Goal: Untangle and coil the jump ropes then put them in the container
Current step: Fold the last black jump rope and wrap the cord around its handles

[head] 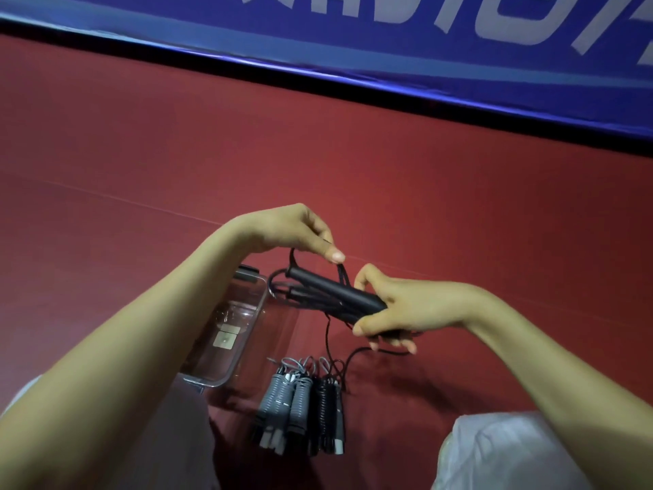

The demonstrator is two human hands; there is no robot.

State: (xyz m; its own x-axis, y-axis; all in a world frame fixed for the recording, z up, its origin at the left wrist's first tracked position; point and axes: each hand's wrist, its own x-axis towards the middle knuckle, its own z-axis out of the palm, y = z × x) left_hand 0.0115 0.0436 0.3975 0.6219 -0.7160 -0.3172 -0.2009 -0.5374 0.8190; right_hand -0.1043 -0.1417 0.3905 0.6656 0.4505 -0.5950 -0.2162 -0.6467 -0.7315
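Seen from the head camera: seated on the red floor (141, 153), you are midway through coiling a black jump rope (332, 291), held in the air above the near middle of the floor. Your right hand (392, 309) has its fingers wrapped round the two black handles, laid side by side. Your left hand (304, 229) pinches a loop of the thin cord (344, 274) just above them. A loose tail of cord (328, 334) hangs down to the floor, so the wrap looks unfinished. The next move seems to call for gathering that slack round the handles and securing the end before letting go.

Between your knees, near the floor's closest edge, lie a grey bundled rope (282, 401) and a black bundled rope (327, 401), side by side and touching, not yet packed. Just beside them on the left stands the clear plastic container (243, 313). It holds no rope that can be seen; only a small pale label (226, 339) shows through it. A blue banner (388, 37) lines the floor's far edge.
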